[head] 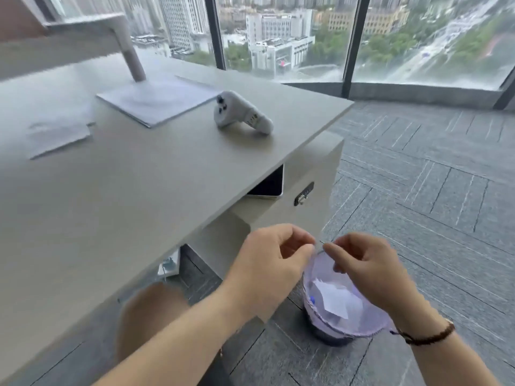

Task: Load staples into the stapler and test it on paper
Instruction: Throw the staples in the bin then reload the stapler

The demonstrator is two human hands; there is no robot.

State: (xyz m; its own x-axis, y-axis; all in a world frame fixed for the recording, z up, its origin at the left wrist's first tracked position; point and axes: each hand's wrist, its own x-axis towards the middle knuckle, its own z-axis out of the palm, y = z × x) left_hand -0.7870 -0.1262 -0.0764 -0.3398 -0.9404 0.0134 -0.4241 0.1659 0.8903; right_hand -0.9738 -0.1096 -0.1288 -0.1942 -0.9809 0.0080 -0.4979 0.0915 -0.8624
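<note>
Left hand [274, 256]: hovering over the waste bin [345, 310], thumb and forefinger closing toward a pinch; whether anything small is held between them cannot be told.

Right hand [365, 264]: just beside the left, above the bin's near rim, fingers loosely curled, forefinger reaching toward the left thumb; contents, if any, too small to make out.

Waste bin: standing on the floor beyond the desk [139, 176] corner, lined with a lilac bag, white paper scraps [333, 298] lying inside.

Stapler, staples: not showing anywhere in view.

Sheets of paper [60, 135]: lying on the desk, far left of the bin.

White controller [241, 112]: resting on the desk above the bin.

Handling note: probably discarding a scrap, so keeping both hands over the opening before letting go is advisable.
</note>
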